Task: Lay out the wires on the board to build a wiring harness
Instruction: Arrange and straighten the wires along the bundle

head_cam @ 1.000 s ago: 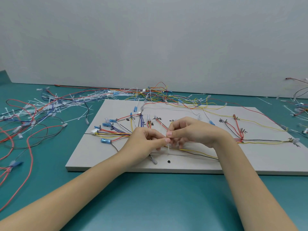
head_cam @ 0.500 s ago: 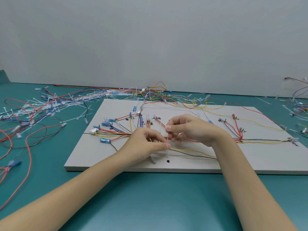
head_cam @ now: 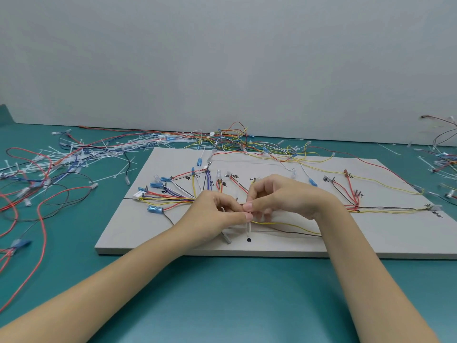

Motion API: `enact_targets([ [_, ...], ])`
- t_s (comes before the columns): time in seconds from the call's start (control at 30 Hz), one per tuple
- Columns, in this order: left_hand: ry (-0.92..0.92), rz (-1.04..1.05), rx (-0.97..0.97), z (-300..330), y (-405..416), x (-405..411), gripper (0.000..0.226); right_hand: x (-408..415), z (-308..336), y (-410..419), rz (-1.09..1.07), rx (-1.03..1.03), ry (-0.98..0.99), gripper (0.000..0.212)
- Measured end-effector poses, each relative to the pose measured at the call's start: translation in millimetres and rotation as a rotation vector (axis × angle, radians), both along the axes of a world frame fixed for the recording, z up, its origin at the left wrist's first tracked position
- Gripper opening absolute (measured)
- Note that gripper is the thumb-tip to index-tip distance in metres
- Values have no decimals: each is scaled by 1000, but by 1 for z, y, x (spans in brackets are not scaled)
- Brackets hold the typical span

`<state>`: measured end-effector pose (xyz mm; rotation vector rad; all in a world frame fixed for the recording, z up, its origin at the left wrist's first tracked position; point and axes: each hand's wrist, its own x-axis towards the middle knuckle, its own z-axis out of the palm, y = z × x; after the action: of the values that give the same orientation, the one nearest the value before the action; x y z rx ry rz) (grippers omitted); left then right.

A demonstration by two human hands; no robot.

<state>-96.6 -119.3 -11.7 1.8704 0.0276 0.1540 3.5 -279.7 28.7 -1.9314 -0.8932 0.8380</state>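
Over the middle of the board (head_cam: 371, 241), both hands, left hand (head_cam: 212, 216) and right hand (head_cam: 284, 196), pinch a white cable tie (head_cam: 248, 227) around the wire bundle (head_cam: 173, 199), its tail now hanging lower, suggesting cinching proceeds.

A plain pale grey wall (head_cam: 222, 58) fills the upper half, meeting a teal tabletop (head_cam: 247, 293) below; lighting looks soft and even, possibly from overhead

wires (head_cam: 173, 198) on board (head_cam: 138, 219) — hands above
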Motion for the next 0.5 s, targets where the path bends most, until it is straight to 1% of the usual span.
enact_targets([
  [0.07, 8, -14, -1, 1, 1, 0, 12, -1, 0, 1, -5, 16, -14, 10],
  [0.17, 34, -55, 55, 1, 1, 0, 8, 0, 3, 2, -46, 80, -28, 12],
  [0.27, 17, -37, 62, -1, 1, 0, 8, 0, 6, 0, -79, 102, -37, 15],
  [0.33, 12, -33, 46, -2, 2, 0, 8, 0, 5, 0, -110, 45, -52, 26],
  [0.4, 9, -30, 24, -3, 2, 1, 7, -2, 4, 0, -62, -87, -46, 34],
  [0.47, 15, -28, -3, -3, 3, 1, 6, -5, 3, 1, 9, -174, -33, 30],
  [0.5, 22, -31, -10, -3, 3, 1, 7, -5, 4, 1, 24, -173, -21, 27],
])
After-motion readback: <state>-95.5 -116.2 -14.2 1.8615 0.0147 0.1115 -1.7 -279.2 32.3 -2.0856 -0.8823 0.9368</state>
